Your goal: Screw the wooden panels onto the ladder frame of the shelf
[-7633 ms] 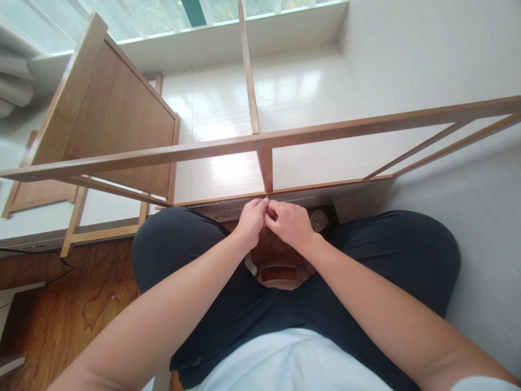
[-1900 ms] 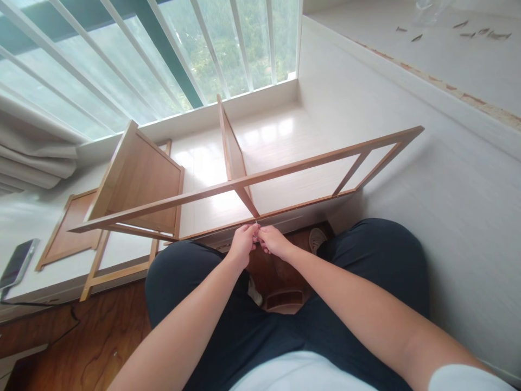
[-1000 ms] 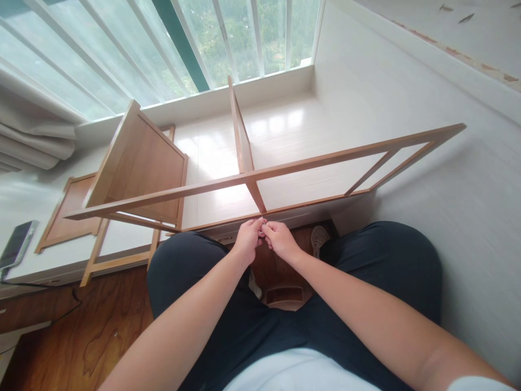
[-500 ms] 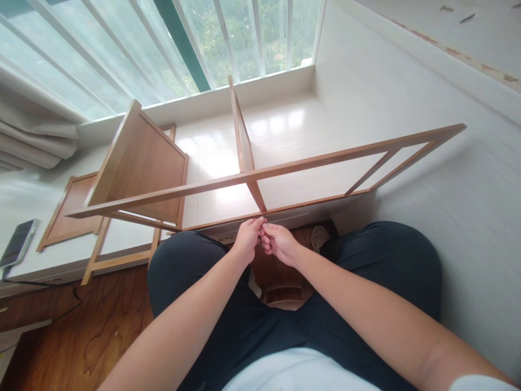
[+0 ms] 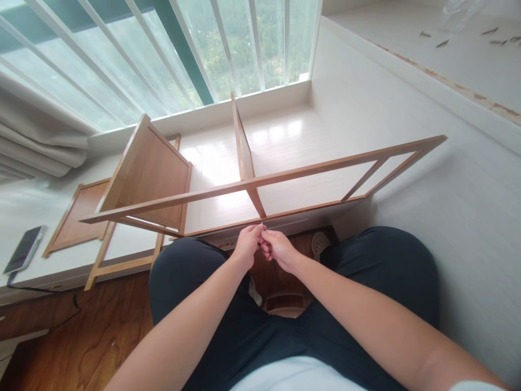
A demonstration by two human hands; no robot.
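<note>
The left hand (image 5: pixel 247 245) and right hand (image 5: pixel 280 250) meet, their fingers pinching a slim metal piece (image 5: pixel 262 224) whose tip pokes up beside the lower rail (image 5: pixel 303 210) of a wooden frame (image 5: pixel 325 165); it does not look seated yet. Just beyond the fingers, a crosspiece (image 5: pixel 256 203) already spans the frame. Left of them, a large panel (image 5: pixel 157 174) stands on edge, its fastening unclear, and a smaller panel (image 5: pixel 83 214) lies flat; far right, apparent screws (image 5: pixel 442 43) remain loose on the counter (image 5: pixel 382 23).

Small piece (image 5: pixel 262 224): largely covered by left hand (image 5: pixel 249 242) and right hand (image 5: pixel 279 248); perhaps a screw.
Loose fasteners (image 5: pixel 442 43): too small to be identified.
Curtain (image 5: pixel 40 133): cut off at left.
Left shoe (image 5: pixel 255 293): mostly hidden by trouser leg (image 5: pixel 189 271).
</note>
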